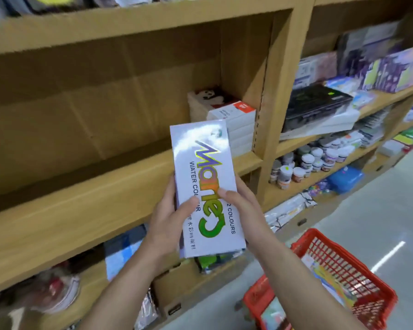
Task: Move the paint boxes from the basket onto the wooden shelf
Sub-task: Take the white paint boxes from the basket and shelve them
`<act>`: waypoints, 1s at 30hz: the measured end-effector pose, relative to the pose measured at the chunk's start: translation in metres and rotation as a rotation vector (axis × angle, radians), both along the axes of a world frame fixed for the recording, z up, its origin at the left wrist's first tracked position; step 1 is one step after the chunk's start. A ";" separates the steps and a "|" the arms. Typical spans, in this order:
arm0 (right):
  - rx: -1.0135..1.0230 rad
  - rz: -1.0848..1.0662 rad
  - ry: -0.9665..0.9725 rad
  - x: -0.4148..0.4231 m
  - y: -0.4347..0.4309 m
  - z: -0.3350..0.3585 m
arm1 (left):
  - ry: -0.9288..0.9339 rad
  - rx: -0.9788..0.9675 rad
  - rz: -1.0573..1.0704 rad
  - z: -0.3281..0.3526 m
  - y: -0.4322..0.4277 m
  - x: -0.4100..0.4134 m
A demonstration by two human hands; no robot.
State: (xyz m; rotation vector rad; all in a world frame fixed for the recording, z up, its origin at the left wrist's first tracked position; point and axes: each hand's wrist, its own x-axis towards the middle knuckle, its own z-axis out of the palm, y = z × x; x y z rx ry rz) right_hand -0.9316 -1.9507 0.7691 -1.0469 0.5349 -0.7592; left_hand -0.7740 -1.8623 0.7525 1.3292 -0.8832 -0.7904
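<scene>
Both hands hold a long white water colour paint box (200, 163) with rainbow lettering, upright in front of the wooden shelf (81, 201). My left hand (169, 217) grips its lower left edge, thumb across the front. My right hand (239, 201) grips the lower right edge, thumb on the lettering. A stack of white paint boxes (234, 120) lies at the right end of the shelf compartment, just behind the held box. The red basket (339, 265) sits on the floor at lower right, with more colourful boxes (327, 279) inside.
The shelf board left of the stack is bare. A panda-print box (205, 97) stands behind the stack. An upright divider (279, 91) bounds the compartment on the right. Beyond it are paint jars (305, 163), flat boxes and a blue case (346, 178). Lower shelves hold packets.
</scene>
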 end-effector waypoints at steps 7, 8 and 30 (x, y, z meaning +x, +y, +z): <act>0.008 0.010 0.122 0.099 -0.039 0.028 | -0.152 0.038 0.085 0.013 -0.037 0.097; 0.010 0.010 0.151 0.108 -0.045 0.029 | -0.152 0.047 0.081 0.012 -0.042 0.105; -0.667 0.092 0.373 0.058 -0.039 -0.047 | -0.495 0.340 -0.049 -0.035 -0.002 0.100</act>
